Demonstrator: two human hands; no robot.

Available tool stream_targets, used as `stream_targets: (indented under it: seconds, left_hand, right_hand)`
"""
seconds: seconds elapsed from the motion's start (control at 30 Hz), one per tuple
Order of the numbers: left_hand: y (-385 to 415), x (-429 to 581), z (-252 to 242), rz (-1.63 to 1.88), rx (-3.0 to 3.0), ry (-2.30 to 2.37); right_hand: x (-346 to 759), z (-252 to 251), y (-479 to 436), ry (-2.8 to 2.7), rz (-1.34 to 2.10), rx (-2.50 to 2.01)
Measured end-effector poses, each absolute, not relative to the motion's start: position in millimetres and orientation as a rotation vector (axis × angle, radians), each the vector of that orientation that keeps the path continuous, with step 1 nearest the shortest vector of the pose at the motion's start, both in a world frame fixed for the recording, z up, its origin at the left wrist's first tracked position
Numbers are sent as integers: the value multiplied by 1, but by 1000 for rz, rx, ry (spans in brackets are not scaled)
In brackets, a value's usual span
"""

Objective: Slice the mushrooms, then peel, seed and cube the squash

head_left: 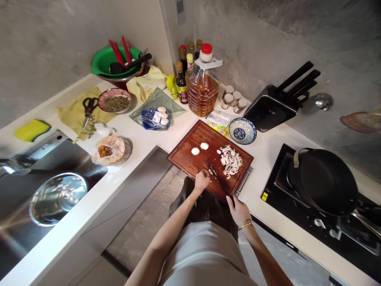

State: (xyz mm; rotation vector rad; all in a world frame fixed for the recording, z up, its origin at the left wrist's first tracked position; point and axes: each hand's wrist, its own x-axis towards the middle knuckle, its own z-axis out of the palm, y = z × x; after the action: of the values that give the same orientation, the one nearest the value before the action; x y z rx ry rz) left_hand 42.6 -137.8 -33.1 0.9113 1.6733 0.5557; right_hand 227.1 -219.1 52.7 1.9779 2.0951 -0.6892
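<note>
My right hand [239,212] is wrapped round the black handle of a kitchen knife [219,181], its dark blade pointing away from me over the wooden cutting board [184,159]. Close beside the blade, the fingers of my left hand [203,179] are curled onto a mushroom [212,171], mostly hidden by hand and knife. Two whole white mushrooms [200,149] lie farther up the board. To the right of the blade spreads a heap of sliced mushrooms [231,161].
A blue-patterned plate [242,131], a knife block [270,107] and a large oil jug [203,87] stand behind the board. Packaged mushrooms [155,118] lie left. A frying pan [324,182] sits on the stove at right; a metal bowl [58,198] is in the sink [14,226].
</note>
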Motion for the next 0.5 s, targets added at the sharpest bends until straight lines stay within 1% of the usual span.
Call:
stream_targets:
  seconds: [0.3,0.5]
  left_hand:
    - [-137,42,-35,559,910,1666]
    - [-138,42,-38,571,917,1658]
  right_hand:
    - [224,54,-220,2090,-631,1939]
    - [230,52,-224,2160,-689,2095]
